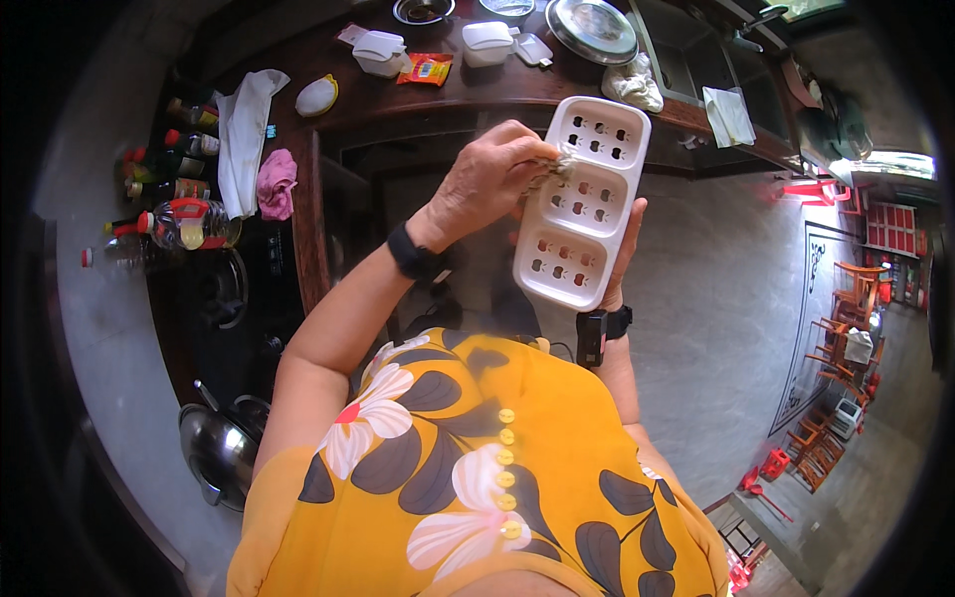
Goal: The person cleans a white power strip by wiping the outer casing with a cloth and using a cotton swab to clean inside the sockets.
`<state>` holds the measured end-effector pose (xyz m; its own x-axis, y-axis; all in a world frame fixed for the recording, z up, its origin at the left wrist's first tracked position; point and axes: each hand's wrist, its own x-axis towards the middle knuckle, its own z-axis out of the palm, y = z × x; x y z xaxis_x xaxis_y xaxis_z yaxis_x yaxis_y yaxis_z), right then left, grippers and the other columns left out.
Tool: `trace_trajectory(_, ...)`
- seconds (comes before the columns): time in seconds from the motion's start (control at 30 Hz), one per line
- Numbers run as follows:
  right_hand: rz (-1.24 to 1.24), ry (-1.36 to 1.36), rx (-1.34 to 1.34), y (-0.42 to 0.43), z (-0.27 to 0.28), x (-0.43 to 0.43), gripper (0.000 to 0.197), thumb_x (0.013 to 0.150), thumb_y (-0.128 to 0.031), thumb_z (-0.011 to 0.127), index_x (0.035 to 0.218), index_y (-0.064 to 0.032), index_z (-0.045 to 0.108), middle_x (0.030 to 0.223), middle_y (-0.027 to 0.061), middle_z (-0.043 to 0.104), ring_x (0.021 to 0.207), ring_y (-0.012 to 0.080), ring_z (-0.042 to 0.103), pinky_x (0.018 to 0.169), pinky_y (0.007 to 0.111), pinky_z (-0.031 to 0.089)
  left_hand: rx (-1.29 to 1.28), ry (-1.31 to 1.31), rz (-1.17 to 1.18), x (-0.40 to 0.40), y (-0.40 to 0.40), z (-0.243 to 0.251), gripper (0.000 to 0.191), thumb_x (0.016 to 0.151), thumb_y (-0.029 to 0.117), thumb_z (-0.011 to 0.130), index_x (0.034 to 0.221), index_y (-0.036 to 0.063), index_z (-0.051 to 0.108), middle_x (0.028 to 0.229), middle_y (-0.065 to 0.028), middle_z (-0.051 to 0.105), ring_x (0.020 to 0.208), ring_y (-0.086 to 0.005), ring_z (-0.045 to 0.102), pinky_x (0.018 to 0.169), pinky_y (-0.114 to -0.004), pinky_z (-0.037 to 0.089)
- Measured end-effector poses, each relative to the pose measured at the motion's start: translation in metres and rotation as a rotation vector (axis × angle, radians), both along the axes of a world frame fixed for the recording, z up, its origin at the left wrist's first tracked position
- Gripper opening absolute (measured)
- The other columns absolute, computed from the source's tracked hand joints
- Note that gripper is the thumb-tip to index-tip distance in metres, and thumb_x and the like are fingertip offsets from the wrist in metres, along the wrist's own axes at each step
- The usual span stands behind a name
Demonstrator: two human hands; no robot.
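My right hand [630, 246] holds a white plastic three-compartment tray [571, 235] from behind, with fingers along its right edge. Apple-shaped holes pierce the floor of each compartment. Pinched in the fingers of my left hand [496, 172] is a small crumpled grey-white scrubber or cloth [563, 163], which lies against the tray's left side where the upper and middle compartments meet. The tray is raised before me, tilted, its open side towards the camera. Part of my right hand is hidden behind it.
On the dark wooden counter [515, 88] are white lidded containers [487, 45], an orange packet [426, 69], a metal lid [593, 28] and a crumpled cloth [634, 82]. A sink [686, 63] is at upper right. Bottles [190, 224], a pink cloth [277, 184] and a wok [220, 451] are at left.
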<state>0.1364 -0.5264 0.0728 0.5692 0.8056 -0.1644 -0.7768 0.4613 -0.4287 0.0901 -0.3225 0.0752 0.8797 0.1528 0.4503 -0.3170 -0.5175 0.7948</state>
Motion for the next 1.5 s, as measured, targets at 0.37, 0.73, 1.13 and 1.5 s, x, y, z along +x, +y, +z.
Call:
trace_trajectory(0.37, -0.132, 0.068, 0.073, -0.014, -0.028, 0.005, 0.104, 0.09, -0.083, 0.049, 0.157, -0.005, 0.038, 0.144, 0.0308, 0.054, 0.128, 0.0452, 0.06, 0.104, 0.057, 0.056, -0.101, 0.184, -0.279, -0.073, -0.042, -0.032, 0.025, 0.089, -0.005, 0.075, 0.109, 0.0088, 0.075, 0.103, -0.0132, 0.07, 0.094, -0.0306, 0.073, 0.081, -0.034, 0.063)
trace_trajectory(0.73, -0.247, 0.016, 0.016, -0.011, -0.026, -0.001, 0.091, 0.094, -0.08, 0.048, 0.153, -0.0109, 0.047, 0.144, 0.0184, 0.057, 0.124, 0.0325, 0.062, 0.102, 0.047, 0.055, 0.093, -0.159, 0.119, -0.025, -0.044, -0.018, 0.035, 0.08, -0.003, 0.08, 0.111, 0.005, 0.066, 0.105, -0.0165, 0.071, 0.096, -0.034, 0.072, 0.081, -0.039, 0.063)
trace_trajectory(1.13, -0.248, -0.005, -0.026, -0.009, -0.038, -0.002, 0.099, 0.09, -0.082, 0.052, 0.155, -0.0088, 0.043, 0.146, 0.0215, 0.056, 0.131, 0.0373, 0.059, 0.105, 0.05, 0.054, 0.252, -0.041, 0.034, -0.03, -0.041, -0.024, 0.033, 0.086, 0.007, 0.081, 0.117, 0.0069, 0.069, 0.11, -0.0195, 0.073, 0.096, -0.032, 0.074, 0.074, -0.038, 0.066)
trace_trajectory(1.5, -0.168, 0.065, 0.124, -0.004, -0.041, -0.001, 0.114, 0.083, -0.089, 0.053, 0.162, -0.0101, 0.032, 0.154, 0.0261, 0.046, 0.14, 0.0431, 0.049, 0.117, 0.061, 0.041, -0.024, 0.218, -0.093, -0.07, -0.02, -0.014, 0.022, 0.09, 0.001, 0.075, 0.111, 0.0051, 0.078, 0.1, -0.0158, 0.072, 0.084, -0.0259, 0.073, 0.073, -0.034, 0.06)
